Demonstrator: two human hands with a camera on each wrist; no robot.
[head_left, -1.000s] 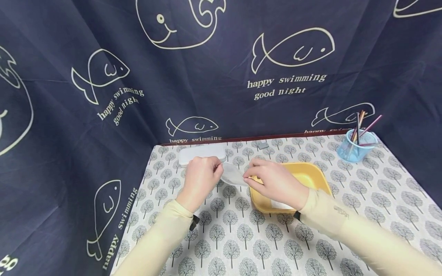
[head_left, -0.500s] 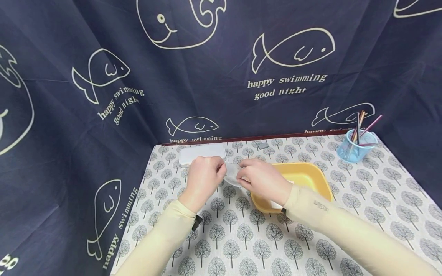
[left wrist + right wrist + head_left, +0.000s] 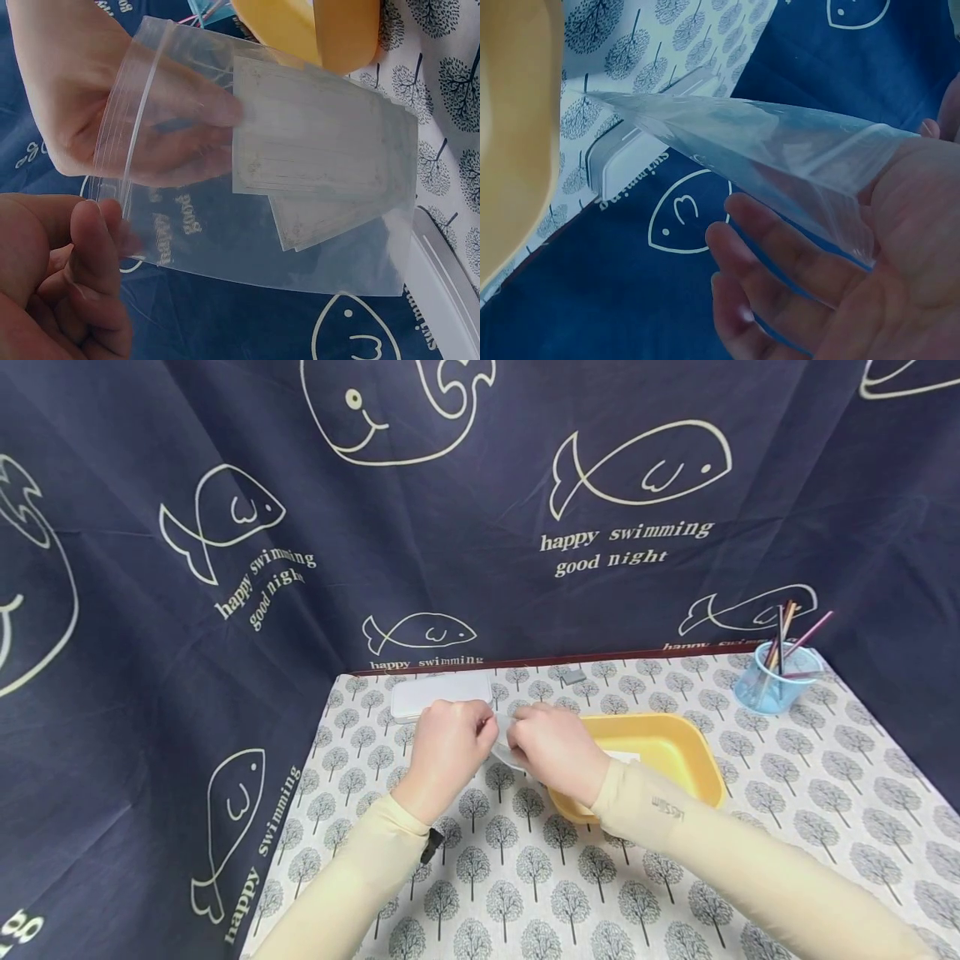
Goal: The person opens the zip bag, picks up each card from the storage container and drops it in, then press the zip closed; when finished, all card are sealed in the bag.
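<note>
A clear zip bag [image 3: 202, 232] hangs between the two hands, holding a stack of pale rectangular cards [image 3: 307, 135], with some slid askew below the rest. My left hand [image 3: 450, 747] pinches one edge of the bag beside its zip strip. Through the plastic in the left wrist view, fingers of my right hand [image 3: 558, 752] show past the zip, their tips right at the cards' edge. From the right wrist, the bag [image 3: 742, 142] spreads over the palm, while several fingers [image 3: 772, 247] extend loosely outside it. The bag hides the other fingertips there.
A yellow plastic box [image 3: 686, 739] with white paper [image 3: 626, 757] in it sits under the right forearm. Behind the left hand lies a white flat case [image 3: 441, 693]. A small grey block [image 3: 573, 677] and a blue cup [image 3: 765, 685] of pencils stand farther back.
My right hand has moved left, from the bag's far edge towards my left hand, and now covers more of the bag. The left hand keeps its pinch, nearly in place.
</note>
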